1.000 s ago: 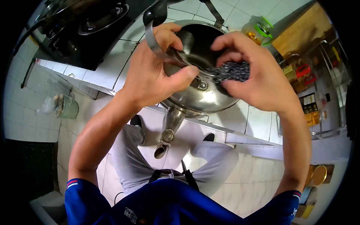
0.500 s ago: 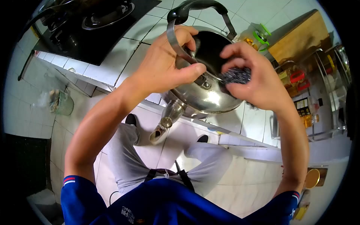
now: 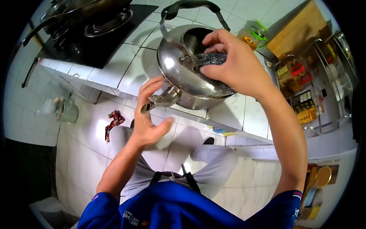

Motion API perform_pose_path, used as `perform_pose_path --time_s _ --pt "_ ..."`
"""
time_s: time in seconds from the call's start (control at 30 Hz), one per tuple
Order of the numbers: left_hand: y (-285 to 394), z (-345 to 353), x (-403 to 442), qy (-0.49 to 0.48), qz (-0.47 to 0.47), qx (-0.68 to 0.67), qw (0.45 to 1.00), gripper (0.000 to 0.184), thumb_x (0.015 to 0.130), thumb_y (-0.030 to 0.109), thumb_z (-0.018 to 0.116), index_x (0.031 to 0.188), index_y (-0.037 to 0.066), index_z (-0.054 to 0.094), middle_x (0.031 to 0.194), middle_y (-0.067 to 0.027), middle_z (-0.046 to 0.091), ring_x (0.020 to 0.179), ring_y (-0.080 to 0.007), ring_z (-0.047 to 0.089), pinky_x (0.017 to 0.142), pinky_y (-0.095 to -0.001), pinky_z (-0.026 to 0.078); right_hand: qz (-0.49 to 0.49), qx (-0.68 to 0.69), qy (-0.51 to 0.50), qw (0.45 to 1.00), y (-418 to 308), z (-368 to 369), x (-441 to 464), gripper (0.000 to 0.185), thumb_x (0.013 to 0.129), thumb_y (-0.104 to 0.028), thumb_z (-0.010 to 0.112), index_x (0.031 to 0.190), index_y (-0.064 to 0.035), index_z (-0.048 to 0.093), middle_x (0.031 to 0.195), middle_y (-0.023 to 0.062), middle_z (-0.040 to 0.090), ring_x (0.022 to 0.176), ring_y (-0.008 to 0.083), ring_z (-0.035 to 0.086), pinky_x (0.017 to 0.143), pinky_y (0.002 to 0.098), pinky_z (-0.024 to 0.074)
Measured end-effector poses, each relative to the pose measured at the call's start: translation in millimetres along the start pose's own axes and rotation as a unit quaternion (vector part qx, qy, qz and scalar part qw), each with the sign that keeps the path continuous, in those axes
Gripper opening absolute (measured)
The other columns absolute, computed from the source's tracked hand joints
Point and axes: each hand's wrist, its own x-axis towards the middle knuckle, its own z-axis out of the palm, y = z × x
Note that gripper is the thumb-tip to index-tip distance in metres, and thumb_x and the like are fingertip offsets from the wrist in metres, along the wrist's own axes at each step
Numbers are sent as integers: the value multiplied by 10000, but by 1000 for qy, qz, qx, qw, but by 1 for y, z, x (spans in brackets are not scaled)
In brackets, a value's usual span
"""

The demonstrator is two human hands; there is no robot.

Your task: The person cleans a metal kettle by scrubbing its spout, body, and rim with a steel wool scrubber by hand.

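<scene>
A shiny metal kettle [image 3: 171, 63] stands on the tiled counter near its front edge, its black-gripped handle [image 3: 196, 4] raised and its round top opening uncovered. My right hand [image 3: 244, 68] is closed on a dark steel wool scrubber [image 3: 214, 58] at the near rim of that opening. Close to the kettle's spout [image 3: 167, 98], which points toward me and to the left, my left hand [image 3: 146, 128] has its fingers and thumb spread apart. The fingers pass behind the spout tip; whether they touch it I cannot tell.
A black gas stove [image 3: 95, 45] with a wok [image 3: 82, 13] is at the back left. On the right are a green-lidded jar [image 3: 253, 38], a wooden board [image 3: 299, 28] and a metal rack [image 3: 324, 128] with bottles. A patterned cloth [image 3: 114, 121] lies on the floor.
My left hand has left the kettle's handle base and moved down to the spout, opening. My right hand has shifted left with the steel wool scrubber. The camera view has shifted slightly.
</scene>
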Motion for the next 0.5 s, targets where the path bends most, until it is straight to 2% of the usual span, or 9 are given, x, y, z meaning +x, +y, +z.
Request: perform_pose_path --time_s 0.03,0.1,0.13,0.2,0.23,0.33,0.37,0.47,0.5 --pt "1 10 -1 3 -1 2 1000 597 736 216 767 1252 35 528 1382 -158 482 1304 -290 463 1103 -427 351 2 5 -13 1000 -1 -5 -2 519 697 -184 761 1145 12 586 1013 188 674 927 292 657 822 361 513" --pt "-1 26 3 107 -50 13 993 327 811 61 751 1074 35 558 1235 -132 544 1099 -211 541 948 -337 434 3 -19 -46 999 -4 -18 -8 523 707 -197 756 1155 12 587 1017 183 673 917 282 655 821 356 512" --pt "-1 29 7 109 -49 12 993 327 811 61 751 1074 35 558 1235 -132 544 1099 -211 541 948 -337 434 7 -43 -78 996 -4 -23 -11 527 716 -210 750 1166 12 588 1021 179 672 908 272 652 820 351 511" --pt "-3 34 14 129 -35 -43 990 154 886 -19 661 957 42 538 1057 -89 581 894 -130 531 814 -265 441 9 -54 -83 995 -2 -30 -16 508 733 -222 739 1157 20 597 1014 184 671 895 267 652 809 353 508" --pt "0 35 16 123 -49 -94 987 117 939 55 649 995 37 548 947 -55 583 798 -92 503 735 -235 427 14 -75 -77 994 -3 -32 -17 477 743 -205 739 1139 27 609 983 181 676 868 265 653 794 355 507" --pt "1 36 27 134 -74 -170 974 151 962 91 633 1080 27 566 855 -16 561 785 -71 487 691 -225 404 29 -79 -70 994 1 -30 -16 425 758 -171 743 1111 38 633 918 178 685 811 263 656 764 355 506" --pt "4 25 31 104 -84 -141 981 284 973 122 633 1228 7 585 780 12 534 766 -60 486 644 -218 383 36 -64 -70 995 3 -28 -13 404 764 -155 747 1101 42 645 884 178 688 781 263 656 750 354 505" --pt "-5 11 41 50 -145 -103 983 365 959 116 652 1304 7 599 732 27 522 729 -64 486 638 -214 391 10 -58 -54 997 -2 -13 -4 402 763 -138 757 1116 30 661 856 179 692 753 253 657 731 347 506" --pt "-19 13 42 60 -86 -66 992 347 935 85 674 1275 23 645 769 12 539 710 -76 488 641 -217 410 1 -77 -52 996 -6 -8 3 407 755 -152 768 1106 24 663 873 192 691 789 281 672 733 360 512"
